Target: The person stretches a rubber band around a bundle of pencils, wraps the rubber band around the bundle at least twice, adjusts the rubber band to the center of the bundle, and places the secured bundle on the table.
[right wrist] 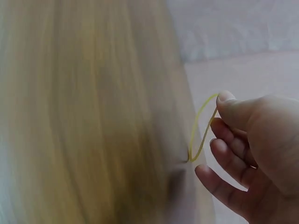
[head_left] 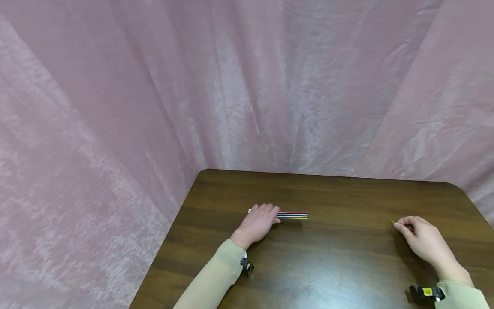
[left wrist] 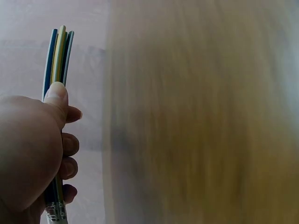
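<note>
My left hand (head_left: 257,224) grips a bundle of slim pencils (head_left: 293,215) over the left half of the table, their striped red, blue, white and yellow ends sticking out to the right. In the left wrist view the thumb lies along the pencils (left wrist: 58,56) and the fingers curl round them. Silvery bands (left wrist: 56,212) show at the pencils' lower end, below the fist. Far to the right, my right hand (head_left: 424,240) pinches a thin yellow rubber band (right wrist: 195,135) between thumb and forefinger. The band hangs as a narrow, slack loop, with the other fingers loosely bent beside it.
Both hands are over a dark brown wooden table (head_left: 339,197) with rounded far corners. A pink velvet curtain (head_left: 247,86) hangs behind it and along its left side. Each wrist wears a small black camera, like the one at the right sleeve (head_left: 426,293).
</note>
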{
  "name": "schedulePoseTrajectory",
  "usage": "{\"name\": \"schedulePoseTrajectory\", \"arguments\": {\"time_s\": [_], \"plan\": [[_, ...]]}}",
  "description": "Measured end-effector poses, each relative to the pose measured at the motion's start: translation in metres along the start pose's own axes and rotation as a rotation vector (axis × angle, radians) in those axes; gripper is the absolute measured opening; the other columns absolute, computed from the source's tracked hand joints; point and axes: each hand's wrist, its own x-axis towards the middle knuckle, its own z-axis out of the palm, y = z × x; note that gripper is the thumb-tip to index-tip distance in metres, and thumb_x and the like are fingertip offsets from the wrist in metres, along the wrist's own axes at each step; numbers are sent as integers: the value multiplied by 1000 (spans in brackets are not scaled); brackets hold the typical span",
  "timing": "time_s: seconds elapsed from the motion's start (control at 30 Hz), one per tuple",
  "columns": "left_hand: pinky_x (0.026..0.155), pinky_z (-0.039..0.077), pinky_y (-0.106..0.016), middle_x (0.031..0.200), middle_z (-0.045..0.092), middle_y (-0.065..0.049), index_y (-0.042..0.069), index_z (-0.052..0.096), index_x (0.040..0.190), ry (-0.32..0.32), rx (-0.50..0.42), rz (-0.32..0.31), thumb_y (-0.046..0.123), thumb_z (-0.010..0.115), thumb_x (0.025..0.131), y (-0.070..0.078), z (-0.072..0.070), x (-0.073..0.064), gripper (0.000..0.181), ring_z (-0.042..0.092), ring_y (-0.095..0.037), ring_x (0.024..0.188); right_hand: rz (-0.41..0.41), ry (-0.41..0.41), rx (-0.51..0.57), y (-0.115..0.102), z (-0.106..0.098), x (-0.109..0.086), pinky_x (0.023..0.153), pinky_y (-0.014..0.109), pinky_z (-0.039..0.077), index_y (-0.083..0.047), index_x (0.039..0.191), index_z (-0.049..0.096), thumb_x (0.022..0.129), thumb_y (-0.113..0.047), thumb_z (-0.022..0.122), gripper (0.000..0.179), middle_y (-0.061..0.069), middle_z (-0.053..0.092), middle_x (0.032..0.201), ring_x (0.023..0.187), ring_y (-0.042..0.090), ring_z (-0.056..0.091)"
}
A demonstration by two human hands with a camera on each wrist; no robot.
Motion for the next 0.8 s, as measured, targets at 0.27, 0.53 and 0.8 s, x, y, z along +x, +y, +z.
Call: {"name": "schedulePoseTrajectory", "arguments": {"time_s": [0.27,0.53,0.8], "plan": [[74,39,-30,99,63,6,18,63,118,80,-24,8,41,59,110,12,-3,-2,25,61,-15,89,4,24,122,-56,34,15,76,51,50,0,105,70,108,-19,65,19,14,70,99,89,31,65],[79,44,-34,108,68,4,16,63,130,132,-119,-25,38,59,110,25,-7,0,29,66,-17,100,9,0,237,-111,39,35,80,48,51,-2,109,70,109,-24,64,22,14,72,104,93,30,67],[79,45,-33,107,68,5,17,63,128,140,-136,-21,38,60,109,36,-5,11,28,66,-17,101,1,-43,325,-156,37,44,80,42,51,-6,113,71,110,-24,64,20,9,73,107,95,24,67]]}}
